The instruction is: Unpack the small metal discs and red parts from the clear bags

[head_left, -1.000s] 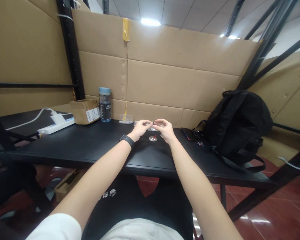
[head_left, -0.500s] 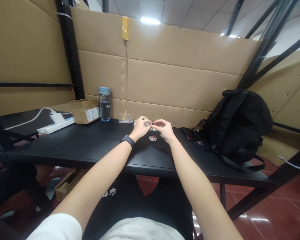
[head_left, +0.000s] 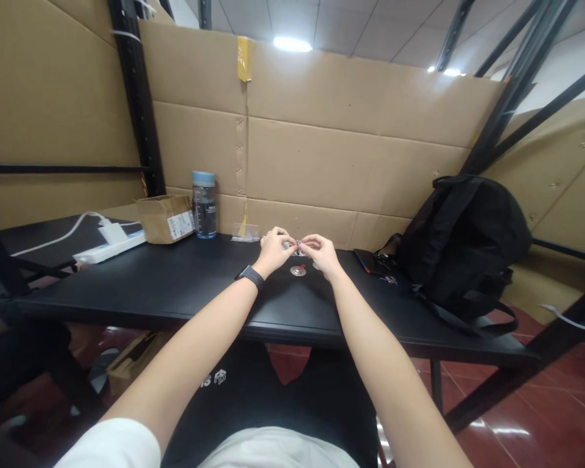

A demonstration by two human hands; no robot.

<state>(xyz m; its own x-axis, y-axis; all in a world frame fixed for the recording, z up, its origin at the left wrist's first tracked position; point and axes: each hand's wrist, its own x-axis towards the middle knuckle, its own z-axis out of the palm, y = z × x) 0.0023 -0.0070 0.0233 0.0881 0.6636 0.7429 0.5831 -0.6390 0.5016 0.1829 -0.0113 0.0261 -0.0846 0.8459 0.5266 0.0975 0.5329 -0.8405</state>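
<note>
The fingers [head_left: 292, 245] of both hands pinch one tiny shiny part [head_left: 298, 246] between them, just above the bench [head_left: 175, 279]. It is best to grip it gently. A small round disc [head_left: 298, 270] lies just below.

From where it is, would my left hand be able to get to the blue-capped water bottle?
Probably yes: the blue-capped water bottle stands on the black table, left of the left hand, nothing between, though its grip is on a small metal piece.

Both arms outstretched; left hand [head_left: 272, 248] and right hand [head_left: 322, 253] fingertips pinched together, nearly meeting.
</note>
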